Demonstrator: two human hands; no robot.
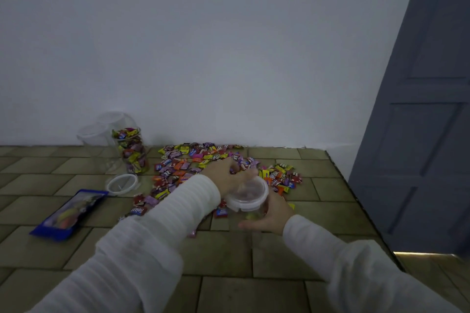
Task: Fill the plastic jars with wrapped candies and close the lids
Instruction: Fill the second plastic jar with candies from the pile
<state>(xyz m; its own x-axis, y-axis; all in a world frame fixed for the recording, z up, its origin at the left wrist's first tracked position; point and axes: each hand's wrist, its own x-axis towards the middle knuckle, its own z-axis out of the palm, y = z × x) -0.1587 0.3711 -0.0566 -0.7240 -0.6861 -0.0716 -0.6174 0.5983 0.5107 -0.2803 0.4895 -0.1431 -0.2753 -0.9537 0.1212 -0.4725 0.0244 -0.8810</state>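
Clear plastic jar (pixel 250 202), barely filled: right hand (pixel 270 214) cups it while left hand's (pixel 227 176) fingers pinch candies from the pile (pixel 218 165) at twelve o'clock; dropping them in comes next.

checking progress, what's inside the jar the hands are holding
Through the open rim of the held jar, a few wrapped candies show, one yellowish near the bottom. The right hand wraps the jar's side and the left hand reaches over it, so the fill level is hidden.
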